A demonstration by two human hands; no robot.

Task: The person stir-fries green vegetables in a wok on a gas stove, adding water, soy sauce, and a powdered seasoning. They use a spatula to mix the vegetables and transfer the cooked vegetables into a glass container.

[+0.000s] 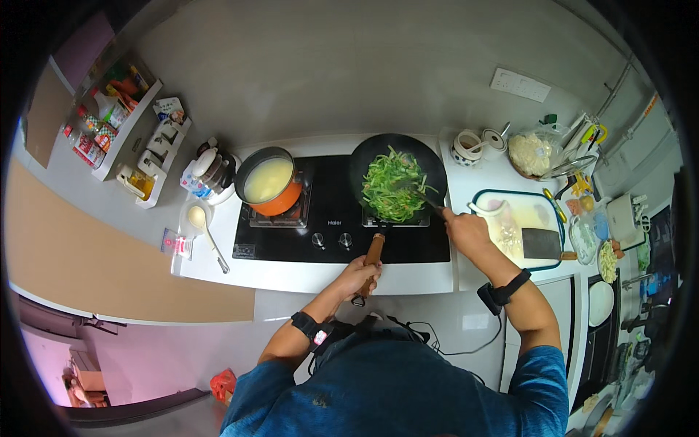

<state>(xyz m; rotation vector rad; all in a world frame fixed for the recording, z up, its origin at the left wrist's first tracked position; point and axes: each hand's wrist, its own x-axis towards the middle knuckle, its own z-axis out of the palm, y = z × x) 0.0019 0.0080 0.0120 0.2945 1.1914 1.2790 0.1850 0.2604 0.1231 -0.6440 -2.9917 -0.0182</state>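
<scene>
A black wok point(431, 164) sits over the right burner of the Haier gas hob point(338, 191). Shredded green vegetables point(394, 188) fill its middle. My left hand point(360, 277) is wrapped around the wok's wooden handle point(374, 250). With my right hand point(467, 230) I grip a dark spatula point(431, 203), whose blurred head reaches into the greens. On the left burner stands an orange pot point(278, 202) of pale yellow liquid, apart from both hands.
At the left lie a ladle point(206, 229) and a glass kettle point(210, 166). On the right, a cleaver point(540, 243) rests on a cutting board point(510, 262). Behind it are a seasoning jar point(464, 155) and a bag of pale food point(531, 153). Wall shelves point(131, 131) hold bottles.
</scene>
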